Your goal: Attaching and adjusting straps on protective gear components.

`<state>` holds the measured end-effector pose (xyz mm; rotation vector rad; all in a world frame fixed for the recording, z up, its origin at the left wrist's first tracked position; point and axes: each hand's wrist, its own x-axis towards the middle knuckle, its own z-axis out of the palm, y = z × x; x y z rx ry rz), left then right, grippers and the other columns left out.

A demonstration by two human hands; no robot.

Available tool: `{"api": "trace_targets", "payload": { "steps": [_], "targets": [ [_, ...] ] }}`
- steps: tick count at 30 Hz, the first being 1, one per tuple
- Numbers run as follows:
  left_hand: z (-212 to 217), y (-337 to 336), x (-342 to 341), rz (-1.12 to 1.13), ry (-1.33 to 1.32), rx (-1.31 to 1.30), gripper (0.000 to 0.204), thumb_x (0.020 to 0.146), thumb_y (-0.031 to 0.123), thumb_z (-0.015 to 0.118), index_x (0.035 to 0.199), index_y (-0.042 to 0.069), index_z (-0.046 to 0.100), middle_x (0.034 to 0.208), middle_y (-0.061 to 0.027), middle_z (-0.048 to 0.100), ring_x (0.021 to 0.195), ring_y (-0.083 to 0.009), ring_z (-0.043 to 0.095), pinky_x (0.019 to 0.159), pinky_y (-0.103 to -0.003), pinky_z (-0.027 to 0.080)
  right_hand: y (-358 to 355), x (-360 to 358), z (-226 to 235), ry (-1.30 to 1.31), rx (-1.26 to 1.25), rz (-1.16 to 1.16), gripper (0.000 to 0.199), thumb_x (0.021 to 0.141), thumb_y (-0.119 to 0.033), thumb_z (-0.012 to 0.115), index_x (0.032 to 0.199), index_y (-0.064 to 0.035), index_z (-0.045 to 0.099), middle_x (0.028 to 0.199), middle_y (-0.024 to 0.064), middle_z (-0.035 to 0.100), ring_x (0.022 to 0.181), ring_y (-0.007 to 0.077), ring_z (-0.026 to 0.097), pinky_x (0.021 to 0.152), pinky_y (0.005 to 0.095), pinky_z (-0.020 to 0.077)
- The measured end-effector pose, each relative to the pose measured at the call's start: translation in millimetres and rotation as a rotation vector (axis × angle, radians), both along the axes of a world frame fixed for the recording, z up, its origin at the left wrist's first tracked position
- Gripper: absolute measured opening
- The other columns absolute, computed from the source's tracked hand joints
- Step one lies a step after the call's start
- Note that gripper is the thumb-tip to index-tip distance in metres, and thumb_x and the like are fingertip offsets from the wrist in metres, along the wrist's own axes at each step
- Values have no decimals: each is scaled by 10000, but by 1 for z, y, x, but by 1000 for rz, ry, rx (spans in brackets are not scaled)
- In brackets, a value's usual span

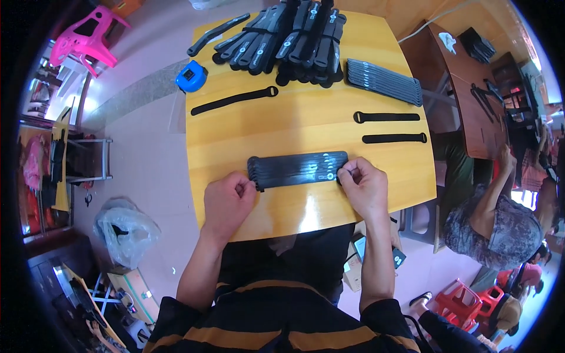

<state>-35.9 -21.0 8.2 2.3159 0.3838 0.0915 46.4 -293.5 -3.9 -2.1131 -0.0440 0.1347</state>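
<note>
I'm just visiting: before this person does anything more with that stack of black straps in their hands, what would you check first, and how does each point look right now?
1. Left hand pinching the left end of the strap stack: ok.
2. Right hand pinching the right end: ok.
3. Stack lying flat on the yellow table: ok.
4. Strap ends lined up evenly: cannot tell.
5. Two single straps lie apart from the stack: ok.
6. Blue tape measure sits on the table's far left edge, partly overhanging: not ok.
</note>
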Motion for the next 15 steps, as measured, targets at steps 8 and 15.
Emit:
{"api": "trace_targets", "payload": {
  "steps": [8, 15],
  "targets": [
    [-4, 1, 3, -35, -44, -1, 156, 834, 163, 736, 774, 33, 673, 626, -124, 635, 532, -237, 616, 542, -345, 484, 2, 0, 7, -34, -115, -28, 123, 847, -83, 739, 816, -20, 639, 619, 76, 628, 548, 141, 598, 571, 295, 497],
    [9, 5, 6, -89, 104, 60, 203, 849, 216, 682, 735, 49, 658, 670, -155, 652, 663, -373, 653, 646, -480, 517, 6, -1, 7, -40, -195, -9, 111, 843, -84, 726, 822, -30, 631, 624, 100, 630, 548, 198, 617, 579, 317, 503]
  ]
}}
